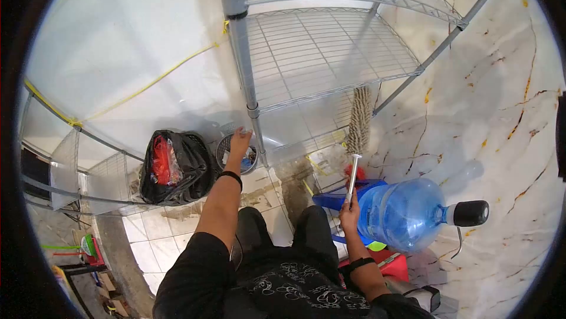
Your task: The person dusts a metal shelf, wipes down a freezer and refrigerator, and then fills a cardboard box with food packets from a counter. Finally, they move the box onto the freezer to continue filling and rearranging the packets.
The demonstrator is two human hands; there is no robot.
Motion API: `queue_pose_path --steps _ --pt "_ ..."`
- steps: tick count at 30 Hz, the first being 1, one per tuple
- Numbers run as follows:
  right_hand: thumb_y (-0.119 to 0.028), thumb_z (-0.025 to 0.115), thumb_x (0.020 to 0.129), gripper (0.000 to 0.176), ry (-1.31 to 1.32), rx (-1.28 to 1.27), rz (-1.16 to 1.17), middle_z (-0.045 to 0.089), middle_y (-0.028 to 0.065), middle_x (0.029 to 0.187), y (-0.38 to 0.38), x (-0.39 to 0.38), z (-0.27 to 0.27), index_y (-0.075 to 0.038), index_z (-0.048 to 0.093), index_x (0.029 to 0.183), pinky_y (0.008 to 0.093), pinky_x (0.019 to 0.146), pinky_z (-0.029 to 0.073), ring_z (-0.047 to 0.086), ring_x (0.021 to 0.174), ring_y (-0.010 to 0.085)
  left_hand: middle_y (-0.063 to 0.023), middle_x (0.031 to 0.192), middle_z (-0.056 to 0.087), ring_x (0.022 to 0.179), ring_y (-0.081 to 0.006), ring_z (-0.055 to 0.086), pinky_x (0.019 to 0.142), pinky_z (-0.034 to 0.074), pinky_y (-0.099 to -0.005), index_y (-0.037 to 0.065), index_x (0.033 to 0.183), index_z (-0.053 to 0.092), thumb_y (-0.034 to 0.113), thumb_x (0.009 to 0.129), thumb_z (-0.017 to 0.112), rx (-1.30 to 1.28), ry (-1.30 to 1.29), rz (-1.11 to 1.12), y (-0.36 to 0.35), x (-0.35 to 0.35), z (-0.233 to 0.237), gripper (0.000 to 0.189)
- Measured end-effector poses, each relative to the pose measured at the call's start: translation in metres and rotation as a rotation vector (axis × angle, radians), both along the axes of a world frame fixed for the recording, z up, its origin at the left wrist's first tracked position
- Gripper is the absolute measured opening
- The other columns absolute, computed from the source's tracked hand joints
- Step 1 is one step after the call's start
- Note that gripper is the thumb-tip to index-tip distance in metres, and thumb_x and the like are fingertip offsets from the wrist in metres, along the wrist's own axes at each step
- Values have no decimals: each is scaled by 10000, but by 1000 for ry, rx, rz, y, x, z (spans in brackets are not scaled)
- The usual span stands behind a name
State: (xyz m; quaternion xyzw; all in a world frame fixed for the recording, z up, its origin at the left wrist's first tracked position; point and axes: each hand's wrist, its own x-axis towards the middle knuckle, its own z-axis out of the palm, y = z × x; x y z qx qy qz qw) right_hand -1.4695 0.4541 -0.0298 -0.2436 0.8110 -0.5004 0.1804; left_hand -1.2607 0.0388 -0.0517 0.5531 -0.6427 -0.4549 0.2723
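My right hand [349,215] is wrapped round the metal handle of a duster [358,121] with a fluffy grey-beige head. The duster points up and away, its head in front of the lower part of a wire shelf rack [336,42]. My left hand [240,141] reaches out over a grey waste basket [225,147] with some litter inside. Its fingers are drawn together near a small pale thing, too small to name. Beside the basket stands a black garbage bag [197,168] with red plastic at its mouth.
A large blue water bottle [401,213] lies on its side at the right, a black-capped pump on its neck. Behind it is a blue stand [330,201]. A red container [394,266] sits nearer me. Another rack [106,171] stands left, with yellow cord [159,82] strung across. Floor tiles [147,251] are stained.
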Motion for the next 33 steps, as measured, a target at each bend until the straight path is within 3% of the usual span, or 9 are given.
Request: queue_pose_path --steps 3,5,7,11,13,18,26,30,33 --pt "-42 434 917 523 -56 -26 -50 421 -20 631 4 -2 -10 -144 303 1413 218 407 328 365 457 54 -240 898 627 852 -321 627 754 492 -389 -79 1191 456 219 797 619 254 79 -116 -8 -24 -31 520" --pt "-28 450 888 511 -168 11 -85 478 140 1049 7 -9 -21 -43 320 1382 291 752 374 477 885 205 -205 791 636 708 -300 640 633 512 -398 -121 1114 482 152 767 636 -162 -76 -175 -27 -32 -98 467" --pt "-22 459 874 510 -295 64 -122 510 224 1252 3 -13 -15 6 329 1366 335 918 406 541 1092 295 -186 721 630 608 -290 628 535 507 -397 -110 995 530 88 748 624 231 119 -154 -16 -37 -62 330" --pt "-53 461 906 494 87 135 42 474 5 664 -12 -9 -5 -77 342 1385 239 447 366 390 506 66 -128 669 600 579 -256 605 504 499 -369 -34 856 551 46 754 632 691 570 -318 -30 -41 -51 153" --pt "-67 483 886 497 -195 235 214 472 257 1281 -24 9 29 -12 345 1360 340 937 392 504 1156 317 -119 659 596 587 -254 608 489 500 -371 -34 846 557 97 766 639 551 370 -369 -30 -56 -43 174" --pt "-117 505 908 498 -595 116 557 416 -39 662 -33 32 66 -153 370 1386 212 509 344 378 558 58 -132 655 605 584 -278 613 508 504 -417 -15 834 570 214 821 601 398 189 -285 -24 -59 -46 232" --pt "-126 474 929 529 -512 -63 185 409 -31 625 -30 13 55 -158 282 1421 223 414 342 377 468 65 -251 854 625 800 -401 611 698 489 -457 -40 826 610 273 792 586 -238 -322 130 37 -20 29 316" --pt "-119 467 921 515 -241 5 194 407 -29 600 15 15 49 -151 307 1410 234 402 329 368 453 70 -220 976 628 850 -386 610 743 488 -463 40 946 647 251 796 559 133 -775 -556 88 59 13 274" --pt "-98 464 902 509 -419 198 173 425 -23 596 49 34 104 -143 342 1394 248 394 322 373 446 83 -118 827 662 647 -183 634 605 510 -336 53 914 650 195 776 602 562 -526 -787 138 104 75 204"
